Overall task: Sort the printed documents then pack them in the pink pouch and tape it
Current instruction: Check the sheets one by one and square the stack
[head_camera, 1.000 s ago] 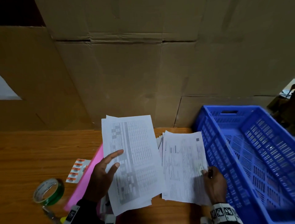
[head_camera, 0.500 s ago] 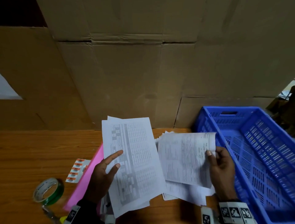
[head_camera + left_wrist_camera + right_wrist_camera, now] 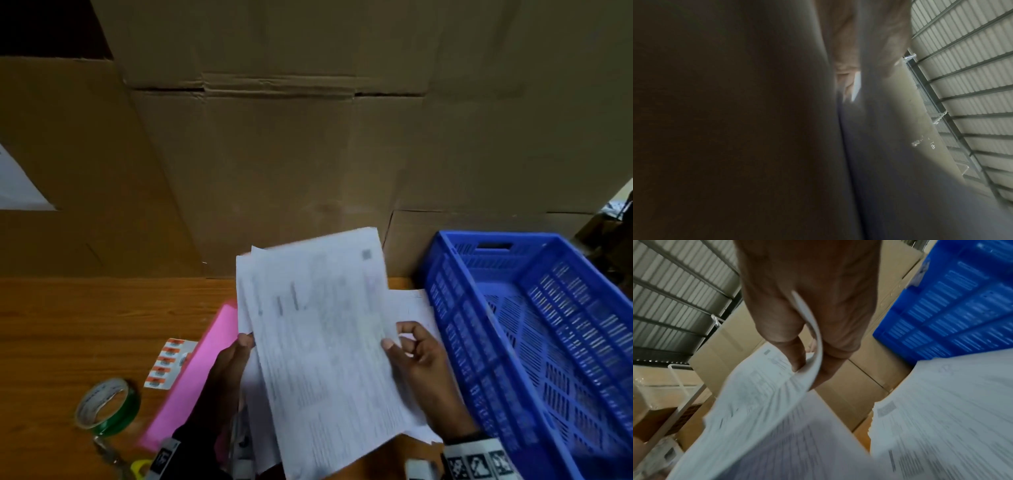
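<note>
Warehouse: stacked cardboard cartons (image 3: pixel 274 154), corrugated metal roof (image 3: pixel 966 73), plastic crate (image 3: pixel 534 329).

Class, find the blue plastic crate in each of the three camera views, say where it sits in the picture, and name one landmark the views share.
Head: blue crate fills the lower right, on the wooden table.
Left wrist: not in it; the picture is mostly dark and blurred.
Right wrist: upper right corner.
Shared landmark: the printed sheet pinched by the right hand.

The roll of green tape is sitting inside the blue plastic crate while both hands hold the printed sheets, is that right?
Not quite. The head view shows the roll of green tape on the wooden table, left of the pink pouch, not in the blue plastic crate.
</note>
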`<control>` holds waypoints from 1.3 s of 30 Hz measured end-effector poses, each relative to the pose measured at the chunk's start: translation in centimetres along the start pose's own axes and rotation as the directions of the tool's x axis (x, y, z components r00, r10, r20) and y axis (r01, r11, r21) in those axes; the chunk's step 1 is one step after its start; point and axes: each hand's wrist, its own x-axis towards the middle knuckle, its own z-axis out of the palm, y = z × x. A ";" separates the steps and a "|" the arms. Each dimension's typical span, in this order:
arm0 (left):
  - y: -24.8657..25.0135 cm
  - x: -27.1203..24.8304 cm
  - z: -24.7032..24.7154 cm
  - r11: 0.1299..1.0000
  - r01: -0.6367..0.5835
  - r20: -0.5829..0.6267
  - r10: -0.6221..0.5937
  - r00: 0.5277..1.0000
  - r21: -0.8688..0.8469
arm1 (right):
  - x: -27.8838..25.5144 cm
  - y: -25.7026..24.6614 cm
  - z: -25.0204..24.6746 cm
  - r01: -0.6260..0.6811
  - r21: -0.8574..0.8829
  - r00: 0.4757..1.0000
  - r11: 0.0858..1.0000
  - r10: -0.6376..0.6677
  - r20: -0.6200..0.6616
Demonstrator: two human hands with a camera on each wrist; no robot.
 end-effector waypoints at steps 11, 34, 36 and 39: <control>0.0 -0.3 -0.2 0.980 -0.028 0.016 0.026 1.000 0.195 | 0.3 4.4 0.7 -0.192 -0.098 0.981 0.977 0.190 -0.025; -1.0 0.3 -1.2 0.977 -0.074 -0.052 0.087 0.995 0.202 | 1.7 12.7 -7.2 -0.525 -0.524 0.834 0.670 0.285 -0.472; -1.1 0.3 -1.2 0.978 -0.081 -0.051 0.092 0.994 0.194 | 1.7 12.9 -7.4 -0.510 -0.518 0.839 0.687 0.265 -0.475; -1.2 0.4 -1.3 0.977 -0.095 -0.050 0.106 0.993 0.190 | 1.7 12.9 -7.3 -0.467 -0.544 0.862 0.697 0.222 -0.456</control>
